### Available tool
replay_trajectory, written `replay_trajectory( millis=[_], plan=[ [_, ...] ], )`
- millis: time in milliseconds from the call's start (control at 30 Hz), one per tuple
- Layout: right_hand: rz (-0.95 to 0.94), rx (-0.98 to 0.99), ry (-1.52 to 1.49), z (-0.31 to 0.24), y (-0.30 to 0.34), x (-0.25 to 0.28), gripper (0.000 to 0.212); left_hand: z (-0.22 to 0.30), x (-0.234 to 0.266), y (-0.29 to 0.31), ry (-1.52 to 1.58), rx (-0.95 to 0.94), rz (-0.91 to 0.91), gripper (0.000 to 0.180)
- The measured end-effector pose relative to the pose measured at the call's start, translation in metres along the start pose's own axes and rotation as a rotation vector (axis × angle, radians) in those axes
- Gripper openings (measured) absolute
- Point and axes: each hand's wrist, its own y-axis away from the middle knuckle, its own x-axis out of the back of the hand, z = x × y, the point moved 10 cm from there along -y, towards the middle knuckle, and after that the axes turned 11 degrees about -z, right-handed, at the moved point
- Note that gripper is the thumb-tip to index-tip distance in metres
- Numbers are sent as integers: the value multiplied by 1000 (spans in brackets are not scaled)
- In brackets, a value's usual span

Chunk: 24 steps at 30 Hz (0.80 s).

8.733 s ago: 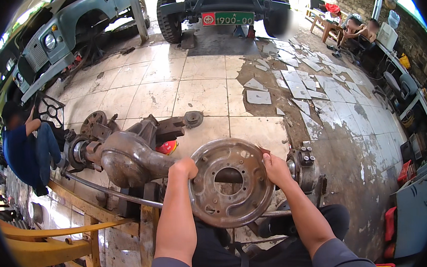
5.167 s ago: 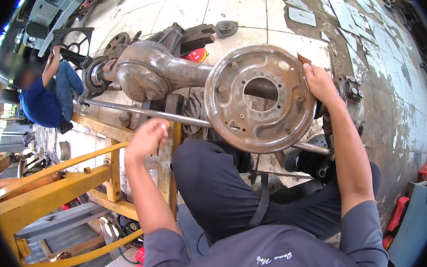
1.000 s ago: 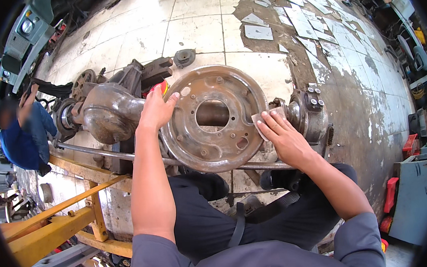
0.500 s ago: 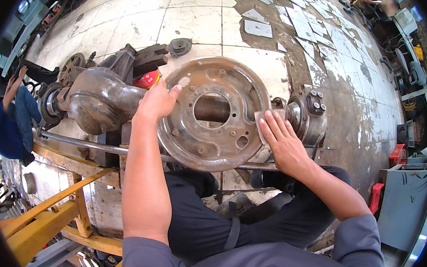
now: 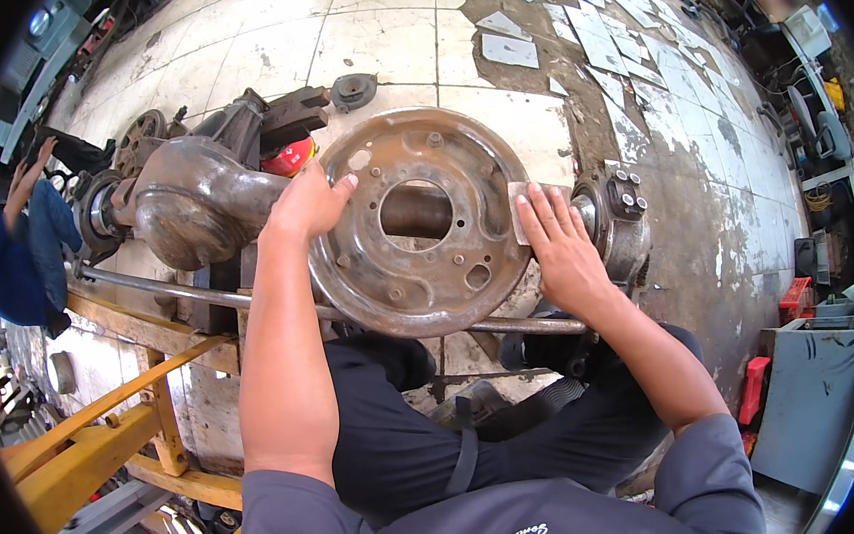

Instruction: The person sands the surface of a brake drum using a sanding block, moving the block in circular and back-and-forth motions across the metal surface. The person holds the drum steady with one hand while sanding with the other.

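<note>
A round, rust-brown brake backing plate (image 5: 358, 282) stands in front of me, with a large centre hole and several smaller holes. My left hand (image 5: 308, 208) grips its left rim, the thumb over the face and the other fingers hidden behind. Against the right rim, my right hand (image 5: 560, 241) presses a small brownish sheet that looks like sandpaper (image 5: 519, 197), its fingers laid nearly straight over it. Behind the plate runs an axle, whose bulging metal housing (image 5: 191, 200) is left of my left hand. The axle's hub end (image 5: 625, 231) sits just beyond my right hand.
A long metal rod (image 5: 163, 291) passes below the plate. A yellow frame (image 5: 91, 454) fills the lower left. On the tiled floor lies a dark flanged part (image 5: 354, 91); broken tiles (image 5: 508, 50) are farther off. A person in blue (image 5: 19, 249) sits at left. A grey cabinet (image 5: 809, 403) stands at right.
My right hand and the sheet have slid up along the plate's right rim. My left hand keeps its hold on the left rim.
</note>
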Motion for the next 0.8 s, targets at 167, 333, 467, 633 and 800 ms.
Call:
replay_trajectory(
  millis=[167, 333, 467, 633, 800],
  plan=[
    [-103, 121, 3, -21, 15, -8, 77, -9, 5, 7, 57, -11, -7, 85],
    [-24, 84, 37, -14, 5, -5, 73, -1, -1, 1, 54, -24, -26, 85],
    [-12, 109, -1, -13, 4, 2, 73, -12, 1, 0, 65, -27, -9, 84],
    [-15, 168, -36, -24, 13, -4, 73, -8, -1, -1, 27, -28, -5, 83],
    [16, 74, -47, -3, -1, 1, 72, -18, 0, -4, 94, -56, 6, 81]
  ],
)
